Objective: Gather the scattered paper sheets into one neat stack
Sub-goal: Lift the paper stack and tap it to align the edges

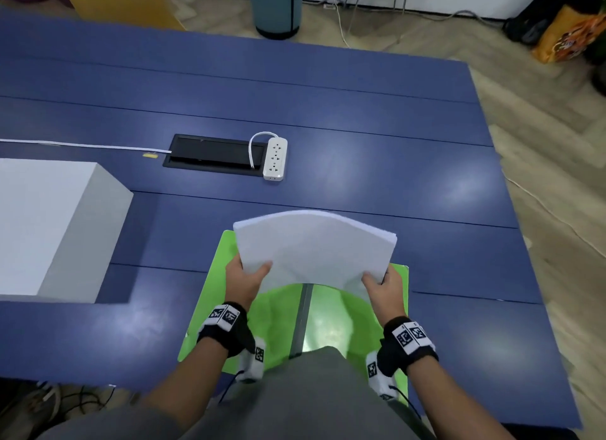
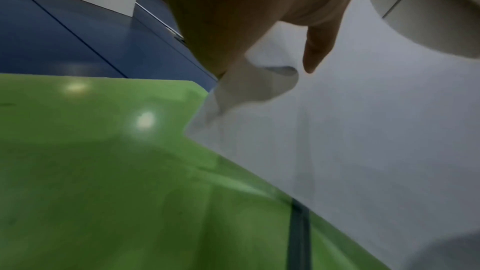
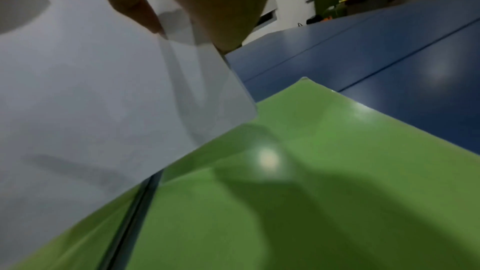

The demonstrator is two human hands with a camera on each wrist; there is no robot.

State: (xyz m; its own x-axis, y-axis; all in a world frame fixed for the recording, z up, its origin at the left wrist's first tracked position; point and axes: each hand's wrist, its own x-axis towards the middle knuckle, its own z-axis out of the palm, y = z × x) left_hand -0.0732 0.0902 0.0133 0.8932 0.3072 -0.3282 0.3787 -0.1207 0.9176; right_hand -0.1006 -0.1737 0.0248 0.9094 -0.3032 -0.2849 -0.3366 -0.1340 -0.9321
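A stack of white paper sheets (image 1: 313, 246) is lifted above an open green folder (image 1: 331, 318) near the table's front edge, bowed upward in the middle. My left hand (image 1: 247, 275) grips the stack's near left corner, thumb on top. My right hand (image 1: 382, 283) grips the near right corner the same way. In the left wrist view the left hand (image 2: 259, 28) pinches the paper (image 2: 363, 130) over the folder (image 2: 103, 171). From the right wrist, the right hand (image 3: 197, 3) is seen pinching the paper (image 3: 91, 100) above the green folder (image 3: 311, 192).
A white box (image 1: 49, 223) stands on the blue table (image 1: 360, 111) at the left. A black cable hatch (image 1: 213, 155) and a white power strip (image 1: 275, 159) lie further back in the middle. The table's right edge borders wooden floor.
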